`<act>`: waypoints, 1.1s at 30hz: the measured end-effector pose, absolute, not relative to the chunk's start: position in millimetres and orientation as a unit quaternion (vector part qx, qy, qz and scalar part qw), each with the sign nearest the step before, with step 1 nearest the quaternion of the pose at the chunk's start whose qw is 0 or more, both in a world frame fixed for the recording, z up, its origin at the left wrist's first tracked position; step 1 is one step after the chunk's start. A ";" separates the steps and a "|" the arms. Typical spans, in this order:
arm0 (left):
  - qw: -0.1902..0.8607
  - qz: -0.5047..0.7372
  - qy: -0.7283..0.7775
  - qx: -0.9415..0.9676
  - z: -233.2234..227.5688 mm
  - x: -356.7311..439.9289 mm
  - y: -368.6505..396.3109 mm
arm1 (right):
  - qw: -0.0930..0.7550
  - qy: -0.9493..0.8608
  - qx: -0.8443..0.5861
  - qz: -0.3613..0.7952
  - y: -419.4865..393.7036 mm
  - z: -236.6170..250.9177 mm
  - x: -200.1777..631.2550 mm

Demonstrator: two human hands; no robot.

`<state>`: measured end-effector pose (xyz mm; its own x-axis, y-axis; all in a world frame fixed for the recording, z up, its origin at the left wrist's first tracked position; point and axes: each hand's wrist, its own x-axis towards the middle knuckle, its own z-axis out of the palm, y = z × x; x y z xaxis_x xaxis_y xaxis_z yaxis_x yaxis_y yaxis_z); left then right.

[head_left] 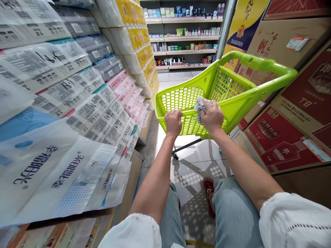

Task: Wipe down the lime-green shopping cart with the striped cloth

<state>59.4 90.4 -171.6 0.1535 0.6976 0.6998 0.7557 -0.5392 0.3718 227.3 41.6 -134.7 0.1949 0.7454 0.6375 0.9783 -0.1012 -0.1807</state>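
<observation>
A lime-green plastic shopping cart (232, 93) stands in a shop aisle in front of me, its basket empty. My left hand (173, 122) grips the near rim of the basket. My right hand (212, 115) is closed on a grey striped cloth (200, 105) and presses it against the same rim, just right of the left hand. Both arms reach forward from white sleeves. Below them are my knees in blue jeans and one red shoe (209, 193) on the tiled floor.
Stacked packs of tissue paper (85, 103) fill the shelving on the left. Red and brown cardboard cartons (297, 120) are piled along the right. A far shelf (186, 38) holds bottles and boxes. The glossy tiled aisle (178, 77) runs ahead beyond the cart.
</observation>
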 end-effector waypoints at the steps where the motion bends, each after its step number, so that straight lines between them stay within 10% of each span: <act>1: 0.033 -0.439 -0.480 -0.759 -171.5 60.0 89.9 | 0.289 -0.617 -0.707 -0.191 42.3 -136.2 216.4; 33: 0.001 -0.426 -0.470 -0.773 -167.2 49.3 89.4 | 0.227 -0.716 -0.635 -0.180 39.7 -145.1 189.7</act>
<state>49.3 89.4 -167.2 0.1962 0.7255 0.6596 0.7276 -0.5587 0.3981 189.7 39.7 -145.1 -0.0902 0.8285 0.5527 0.9913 0.1283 -0.0306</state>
